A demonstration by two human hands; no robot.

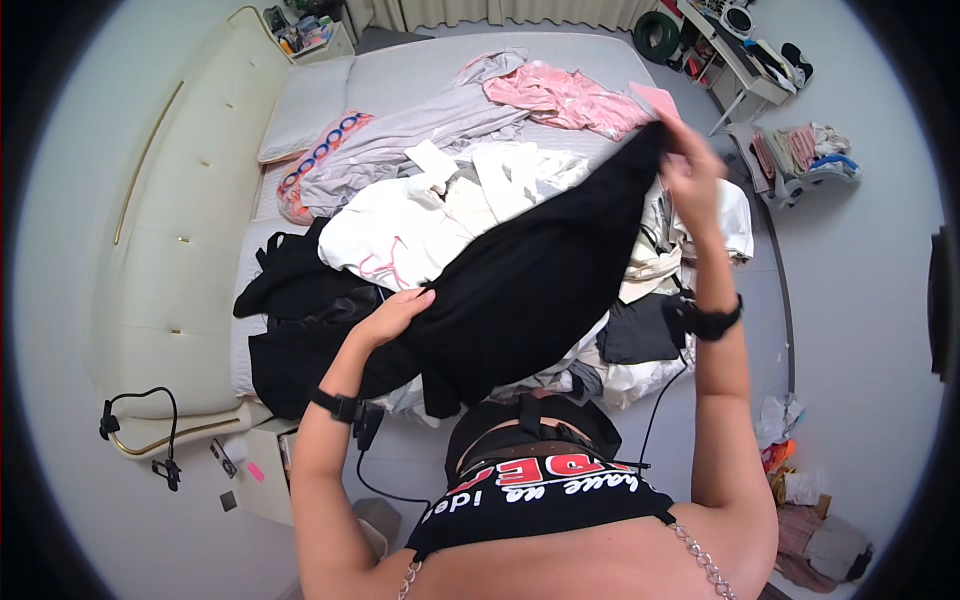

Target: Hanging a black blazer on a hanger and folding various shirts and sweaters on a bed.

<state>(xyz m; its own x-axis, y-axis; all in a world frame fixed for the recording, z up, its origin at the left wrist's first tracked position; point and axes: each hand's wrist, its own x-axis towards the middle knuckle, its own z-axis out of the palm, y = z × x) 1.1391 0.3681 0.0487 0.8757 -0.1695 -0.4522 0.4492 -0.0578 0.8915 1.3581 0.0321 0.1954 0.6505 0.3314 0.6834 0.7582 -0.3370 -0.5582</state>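
Note:
A black garment (pixel 530 280) is stretched slantwise between my two hands above the bed; its exact kind cannot be made out. My left hand (pixel 393 318) grips its left edge, thumb on top. Raised higher and farther to the right, my right hand (pixel 692 170) pinches the upper corner, slightly blurred. Beneath and behind the cloth lies a heap of white clothes (pixel 385 225). More black clothes (pixel 290 280) lie left of my left hand. A dark folded cloth (pixel 640 330) rests on the bed below my right forearm.
The bed (pixel 390 75) also bears a grey blanket (pixel 420 140), a pink garment (pixel 565 95) and a pillow (pixel 310 105). A cream headboard (pixel 180 200) stands left. Folded clothes (pixel 805 150) sit on a rack at right, near a white desk (pixel 745 70). A nightstand (pixel 255 470) is near left.

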